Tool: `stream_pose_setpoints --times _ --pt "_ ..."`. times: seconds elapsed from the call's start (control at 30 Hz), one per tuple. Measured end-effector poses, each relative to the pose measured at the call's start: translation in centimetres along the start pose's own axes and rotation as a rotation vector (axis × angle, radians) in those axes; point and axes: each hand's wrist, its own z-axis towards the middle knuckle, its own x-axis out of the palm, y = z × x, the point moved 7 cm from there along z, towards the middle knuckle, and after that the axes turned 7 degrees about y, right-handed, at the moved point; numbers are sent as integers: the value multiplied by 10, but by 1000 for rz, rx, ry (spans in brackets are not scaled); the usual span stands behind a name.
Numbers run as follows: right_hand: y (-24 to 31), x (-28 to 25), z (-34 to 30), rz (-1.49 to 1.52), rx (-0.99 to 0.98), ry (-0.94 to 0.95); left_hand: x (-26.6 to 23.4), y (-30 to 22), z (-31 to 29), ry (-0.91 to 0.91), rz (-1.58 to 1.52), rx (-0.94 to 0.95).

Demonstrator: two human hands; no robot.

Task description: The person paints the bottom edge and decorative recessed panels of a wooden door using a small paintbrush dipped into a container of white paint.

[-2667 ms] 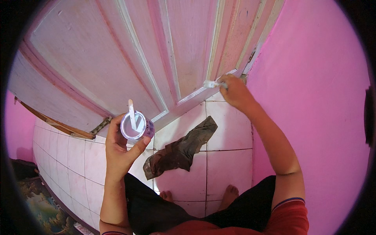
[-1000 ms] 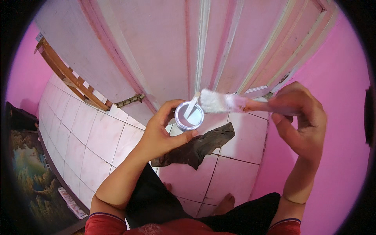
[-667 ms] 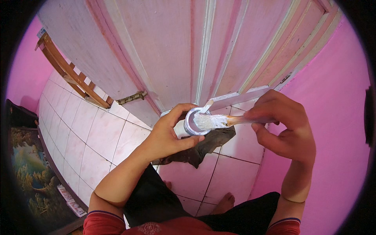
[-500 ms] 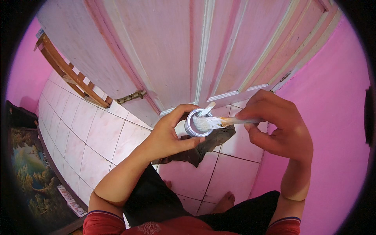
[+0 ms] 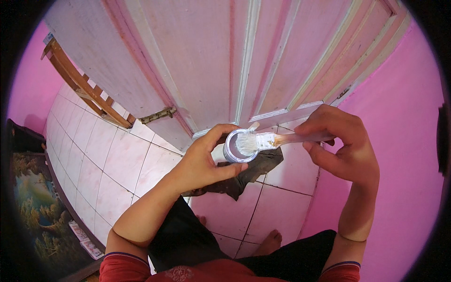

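At the far left a painting [image 5: 35,207] leaned low against the pink wall [image 5: 33,89]. It showed trees. Next to it lay the floor [image 5: 108,160] of pale square tiles. A wooden frame [image 5: 82,87] stood slanted on the floor by the door's left edge, and a brass hinge [image 5: 157,114] lay on the tiles close to it.

The big door [image 5: 197,56] filled the top of the view. It was pale pink with long raised strips.

The left hand [image 5: 204,160] came up from the lower left. Its fingers were curled around a small round can [image 5: 237,146]. The thumb pressed the near side and the other fingers hooked over the far rim. The can was held in the air in front of the door's bottom edge, and its open top faced up. White paint was inside it.

A brush [image 5: 275,139] lay almost flat, with its long side running left to right. Its white bristles pointed left and sat over the can's mouth, touching the paint or the rim. Its handle pointed right, into the right hand [image 5: 343,150]. A thin white stick poked out of the can just behind the bristles.

Under the can, a dark rag [image 5: 249,174] lay crumpled on the tiles.

The right hand pinched the brush handle between the thumb and the bent fingers. The fingers were close together.

A bare foot [image 5: 270,242] rested on the tiles low down. At the far right stood more pink wall.
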Motion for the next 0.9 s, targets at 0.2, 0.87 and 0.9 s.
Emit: stream_pose_setpoints --times 0.2,0.87,0.9 --pt "-24 -2 -7 168 108 -3 -2 1 0 -15 -35 -13" --pt "-90 -8 -19 633 505 -181 -6 4 -1 -62 -72 -114" --pt "-99 -11 -19 649 506 -202 -9 5 -3 -75 -86 -135"
